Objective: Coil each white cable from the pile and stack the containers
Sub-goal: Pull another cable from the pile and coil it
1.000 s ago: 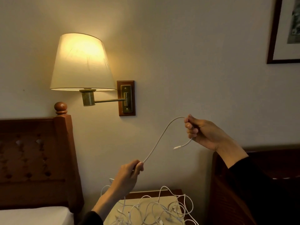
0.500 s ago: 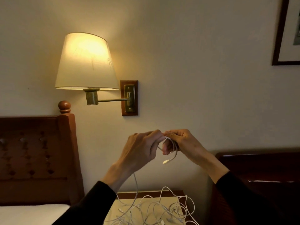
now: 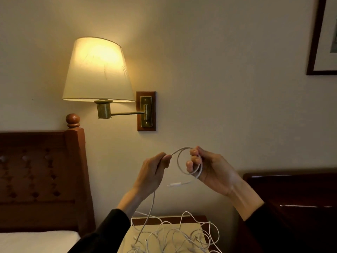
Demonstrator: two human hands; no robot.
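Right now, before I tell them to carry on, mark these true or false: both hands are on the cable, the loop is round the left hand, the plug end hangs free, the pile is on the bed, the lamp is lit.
1. Both hands hold the white cable. True: the left hand pinches it and the right hand grips it.
2. The loop is round the left hand. False: it hangs from the right hand's fingers.
3. The plug end hangs free. True.
4. The pile lies on the bed. False: it lies on the bedside table.
5. The lamp is lit. True.
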